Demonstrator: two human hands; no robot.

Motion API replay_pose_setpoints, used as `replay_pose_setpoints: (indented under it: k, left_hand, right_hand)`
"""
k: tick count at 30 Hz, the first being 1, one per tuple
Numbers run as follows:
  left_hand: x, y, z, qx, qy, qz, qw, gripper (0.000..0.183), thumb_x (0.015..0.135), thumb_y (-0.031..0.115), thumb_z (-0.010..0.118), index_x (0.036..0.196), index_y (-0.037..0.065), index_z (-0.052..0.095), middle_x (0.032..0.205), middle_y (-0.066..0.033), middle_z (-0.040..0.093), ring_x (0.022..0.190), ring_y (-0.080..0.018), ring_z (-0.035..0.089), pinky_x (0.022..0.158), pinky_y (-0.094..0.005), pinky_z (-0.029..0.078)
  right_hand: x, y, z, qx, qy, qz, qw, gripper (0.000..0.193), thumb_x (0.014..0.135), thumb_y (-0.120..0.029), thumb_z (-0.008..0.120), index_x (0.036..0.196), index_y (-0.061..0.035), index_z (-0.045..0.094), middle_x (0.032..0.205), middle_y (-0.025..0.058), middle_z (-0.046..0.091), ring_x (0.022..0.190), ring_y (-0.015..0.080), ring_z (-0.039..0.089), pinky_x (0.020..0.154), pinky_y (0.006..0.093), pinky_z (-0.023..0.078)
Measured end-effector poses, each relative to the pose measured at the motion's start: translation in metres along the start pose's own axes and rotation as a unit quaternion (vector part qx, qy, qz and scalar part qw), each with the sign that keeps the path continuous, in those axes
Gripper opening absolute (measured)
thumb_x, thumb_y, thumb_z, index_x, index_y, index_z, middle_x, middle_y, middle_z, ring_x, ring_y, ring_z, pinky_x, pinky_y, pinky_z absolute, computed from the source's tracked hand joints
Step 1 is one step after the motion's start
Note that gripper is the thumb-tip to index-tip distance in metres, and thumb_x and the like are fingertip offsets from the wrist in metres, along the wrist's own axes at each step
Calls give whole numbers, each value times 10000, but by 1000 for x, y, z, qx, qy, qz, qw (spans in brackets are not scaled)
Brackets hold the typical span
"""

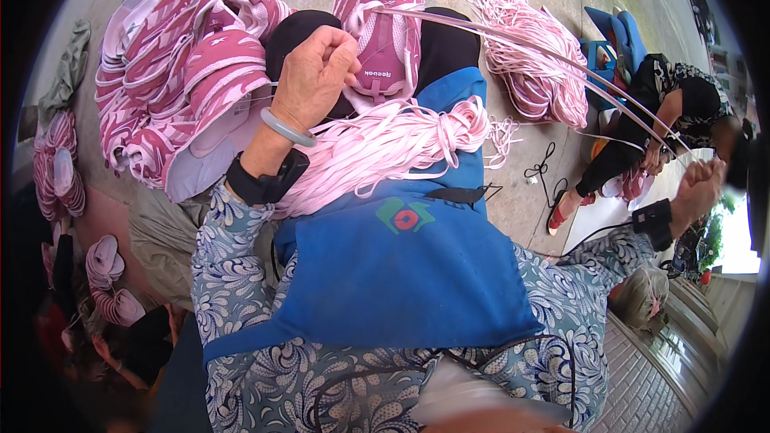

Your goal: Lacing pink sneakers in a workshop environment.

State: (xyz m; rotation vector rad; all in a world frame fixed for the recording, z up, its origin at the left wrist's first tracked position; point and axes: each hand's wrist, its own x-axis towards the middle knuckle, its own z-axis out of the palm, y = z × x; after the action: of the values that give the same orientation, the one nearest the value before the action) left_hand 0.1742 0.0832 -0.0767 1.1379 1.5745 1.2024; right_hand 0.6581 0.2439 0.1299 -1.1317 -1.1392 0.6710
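A dark pink and white sports shoe upper [392,56] lies over my knees, its toe toward the far side. Pink laces [513,38] run taut from its lacing area to my right hand [698,191], which is stretched far out to the right with its fingers closed on them. My left hand [318,72] is closed beside the upper's left edge. Thin pale lines show near its fingers, but what it grips is too fine to make out. A bundle of pale pink laces [385,144] rests across my lap on the blue apron [393,273].
Stacked pink and white shoe uppers [172,72] stand at the left. A large heap of pink laces [529,52] lies on the concrete floor at the right. Beyond it another person [674,112] sits bent over uppers. More uppers [108,273] and another person's arms appear at lower left.
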Motion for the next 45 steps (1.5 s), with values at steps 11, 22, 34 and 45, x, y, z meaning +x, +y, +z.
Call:
replay_pose_setpoints:
  k: [11,22,34,45]
  left_hand:
    - [9,5,-14,-161,33,-133,977,208,936,227,513,997,28,521,751,-39,595,583,-89,595,495,-191,484]
    - [3,8,-14,-228,-52,-196,953,260,951,283,478,887,37,528,689,-42,580,550,-83,580,445,-187,481]
    - [22,7,23,-375,-147,-199,893,434,971,341,403,1013,-65,553,641,-65,577,517,-131,575,485,-242,501]
    - [28,16,5,-21,44,-101,994,354,912,262,553,1081,-43,492,695,-79,581,495,-116,572,463,-222,461]
  right_hand:
    - [-194,116,280,-211,-483,-181,830,250,809,-271,635,925,-50,620,678,136,623,627,301,627,570,372,495]
    - [-207,130,300,-238,-563,-306,730,196,884,-220,538,821,-41,587,729,108,585,613,295,587,523,380,450]
    - [-228,38,251,116,-831,-46,541,267,898,-186,546,715,7,535,644,120,530,582,278,538,540,341,432]
    - [-203,126,266,-141,-518,29,843,189,874,-197,596,932,-19,616,644,26,549,581,91,506,516,238,411]
